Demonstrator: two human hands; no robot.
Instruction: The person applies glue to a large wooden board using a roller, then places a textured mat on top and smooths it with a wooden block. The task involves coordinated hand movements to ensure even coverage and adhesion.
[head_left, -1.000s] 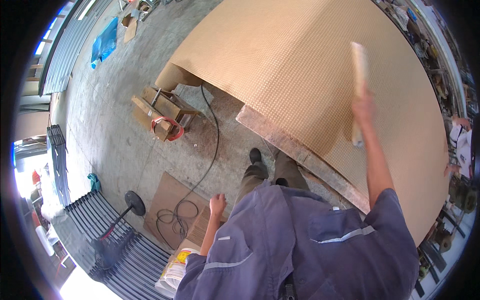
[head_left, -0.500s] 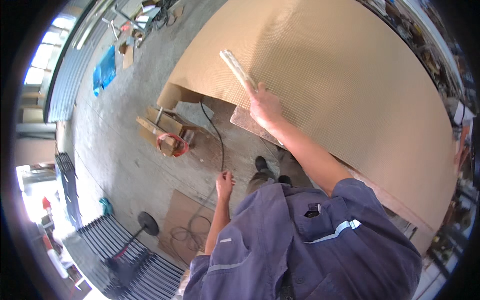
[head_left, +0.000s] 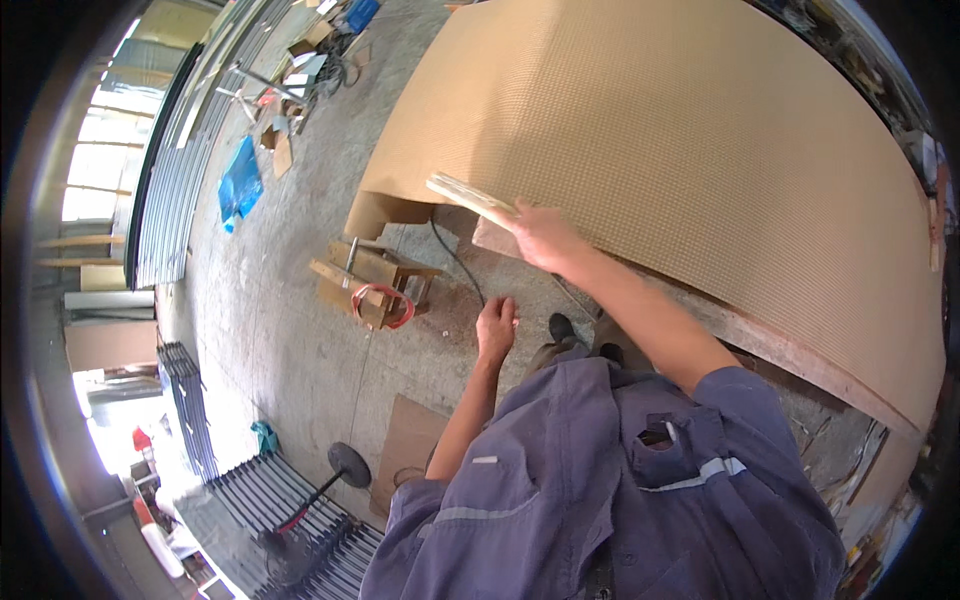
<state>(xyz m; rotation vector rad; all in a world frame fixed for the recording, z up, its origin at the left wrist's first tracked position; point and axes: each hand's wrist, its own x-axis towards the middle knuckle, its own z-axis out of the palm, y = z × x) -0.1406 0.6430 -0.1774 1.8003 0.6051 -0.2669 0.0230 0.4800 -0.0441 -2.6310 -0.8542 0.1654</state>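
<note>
My right hand (head_left: 545,238) is closed round one end of a pale, flat stick (head_left: 468,196); its exact kind is unclear. The stick points left, above the near left edge of a large brown dimpled sheet (head_left: 690,150) that covers a table. Down by my body, my left hand (head_left: 496,328) is closed, fingers curled. Whether it holds anything small I cannot make out. A dark cable (head_left: 455,255) runs from under the sheet toward this hand.
A small wooden stool (head_left: 375,275) with a red ring (head_left: 384,307) stands on the concrete floor at left. Behind it lies a blue plastic sheet (head_left: 240,185). Dark metal bars (head_left: 300,500) are stacked at lower left, beside a flat brown board (head_left: 407,440). The table edge (head_left: 760,345) runs along my right.
My right hand has come back toward me, and the stick now lies flatter, pointing more to the left. My left hand has risen and shifted right. The whole view has turned slightly.
</note>
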